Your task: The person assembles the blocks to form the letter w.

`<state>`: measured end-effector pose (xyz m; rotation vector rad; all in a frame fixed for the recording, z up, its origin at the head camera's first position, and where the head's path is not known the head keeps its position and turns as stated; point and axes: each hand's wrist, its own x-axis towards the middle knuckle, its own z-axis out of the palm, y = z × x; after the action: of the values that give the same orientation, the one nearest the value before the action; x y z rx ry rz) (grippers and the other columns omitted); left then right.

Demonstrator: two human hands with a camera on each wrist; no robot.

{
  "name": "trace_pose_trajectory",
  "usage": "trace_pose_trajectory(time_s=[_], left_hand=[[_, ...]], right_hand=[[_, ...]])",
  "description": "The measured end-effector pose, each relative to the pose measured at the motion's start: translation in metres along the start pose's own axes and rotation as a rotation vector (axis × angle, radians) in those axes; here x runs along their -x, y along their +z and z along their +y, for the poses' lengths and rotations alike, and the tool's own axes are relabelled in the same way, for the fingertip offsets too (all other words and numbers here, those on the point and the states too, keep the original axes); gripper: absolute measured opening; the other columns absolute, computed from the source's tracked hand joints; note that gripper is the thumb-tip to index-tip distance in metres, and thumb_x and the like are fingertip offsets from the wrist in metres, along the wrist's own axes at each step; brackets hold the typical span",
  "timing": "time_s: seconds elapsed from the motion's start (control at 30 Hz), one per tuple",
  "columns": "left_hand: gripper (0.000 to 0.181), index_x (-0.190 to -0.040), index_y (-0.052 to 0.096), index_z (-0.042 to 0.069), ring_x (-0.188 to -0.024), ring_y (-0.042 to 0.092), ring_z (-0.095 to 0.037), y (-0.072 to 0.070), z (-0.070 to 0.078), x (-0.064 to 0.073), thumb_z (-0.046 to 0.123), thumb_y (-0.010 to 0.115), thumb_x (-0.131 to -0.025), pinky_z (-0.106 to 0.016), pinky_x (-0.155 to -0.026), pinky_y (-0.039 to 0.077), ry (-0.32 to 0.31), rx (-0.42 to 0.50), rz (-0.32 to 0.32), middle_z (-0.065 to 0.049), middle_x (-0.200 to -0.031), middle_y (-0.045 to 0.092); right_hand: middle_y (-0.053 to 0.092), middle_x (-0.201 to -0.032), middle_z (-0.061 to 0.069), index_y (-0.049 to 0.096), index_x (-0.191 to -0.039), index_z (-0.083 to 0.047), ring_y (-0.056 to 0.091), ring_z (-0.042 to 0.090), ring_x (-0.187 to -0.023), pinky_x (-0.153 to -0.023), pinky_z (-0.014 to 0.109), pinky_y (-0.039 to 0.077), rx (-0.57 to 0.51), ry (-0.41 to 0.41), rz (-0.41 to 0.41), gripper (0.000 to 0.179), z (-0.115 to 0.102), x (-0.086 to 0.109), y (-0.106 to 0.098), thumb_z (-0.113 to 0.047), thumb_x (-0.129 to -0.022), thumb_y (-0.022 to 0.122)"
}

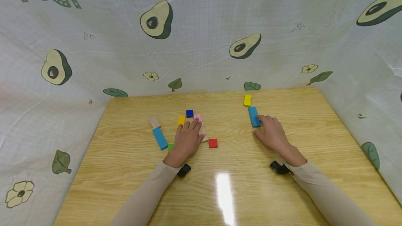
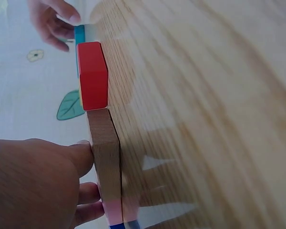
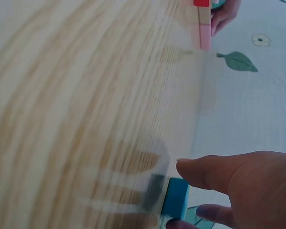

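Observation:
My left hand (image 1: pixel 187 138) lies over a group of flat blocks left of the table's middle, its fingertips at a pink block (image 1: pixel 198 119). Its thumb is right at the side of a plain wooden block (image 2: pixel 106 157), which lines up with the pink one. A yellow-orange block (image 1: pixel 181 120) and a dark blue cube (image 1: pixel 190 113) sit beside its fingers; the palm partly hides a green block (image 1: pixel 170 147). On the right, my right hand (image 1: pixel 273 132) has its index fingertip at the long side of a blue block (image 1: pixel 253 116), thumb spread near the block's close end.
A red block (image 1: pixel 213 143) lies right of the left hand. Further left, another blue block (image 1: pixel 160 138) meets a pale wooden block (image 1: pixel 154 122). A yellow block (image 1: pixel 247 100) stands just behind the right blue one. A patterned cloth (image 1: pixel 201 69) borders the wooden table (image 1: pixel 251 191).

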<state>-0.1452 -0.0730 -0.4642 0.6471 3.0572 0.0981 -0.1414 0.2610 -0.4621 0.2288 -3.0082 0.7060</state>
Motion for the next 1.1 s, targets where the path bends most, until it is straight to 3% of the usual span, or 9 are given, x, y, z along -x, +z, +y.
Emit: trace_pose_trajectory(time_s=[0.23,0.5,0.8,1.1], left_hand=[[0.055,-0.158,0.049,0.012,-0.141,0.047,-0.034,0.001,-0.001,-0.003,0.041,0.053,-0.111,-0.058,-0.117,0.038,-0.007,0.005,-0.024,-0.007,-0.165,0.044],[0.055,-0.158,0.049,0.013,-0.141,0.047,-0.034,0.001,-0.001,-0.003,0.042,0.053,-0.112,-0.057,-0.117,0.039,-0.008,-0.002,-0.024,-0.007,-0.165,0.044],[0.055,-0.158,0.05,0.013,-0.14,0.048,-0.034,0.001,-0.001,-0.001,0.042,0.053,-0.111,-0.057,-0.116,0.039,0.001,-0.012,-0.021,-0.006,-0.165,0.045],[0.055,-0.159,0.049,0.013,-0.142,0.046,-0.033,0.001,0.0,-0.002,0.042,0.051,-0.112,-0.055,-0.117,0.038,-0.009,-0.007,-0.033,-0.006,-0.166,0.043]], right_hand=[[0.052,-0.142,0.039,0.05,-0.15,0.011,0.051,0.059,-0.126,-0.102,0.07,0.044,0.026,-0.065,0.003,0.071,-0.002,-0.01,-0.008,-0.013,-0.092,0.083],[0.031,-0.164,0.036,0.039,-0.158,0.01,0.034,0.059,-0.145,-0.114,0.075,0.03,0.038,-0.123,-0.116,0.083,0.012,-0.031,-0.016,-0.017,-0.093,0.083],[0.033,-0.163,0.036,0.037,-0.159,0.009,0.035,0.06,-0.145,-0.112,0.075,0.034,0.069,-0.206,-0.226,0.08,0.024,-0.042,-0.014,-0.019,-0.097,0.079],[0.041,-0.156,0.034,0.042,-0.158,0.007,0.04,0.056,-0.14,-0.114,0.071,0.033,0.033,-0.218,-0.213,0.083,0.027,-0.046,-0.014,-0.02,-0.092,0.084]])
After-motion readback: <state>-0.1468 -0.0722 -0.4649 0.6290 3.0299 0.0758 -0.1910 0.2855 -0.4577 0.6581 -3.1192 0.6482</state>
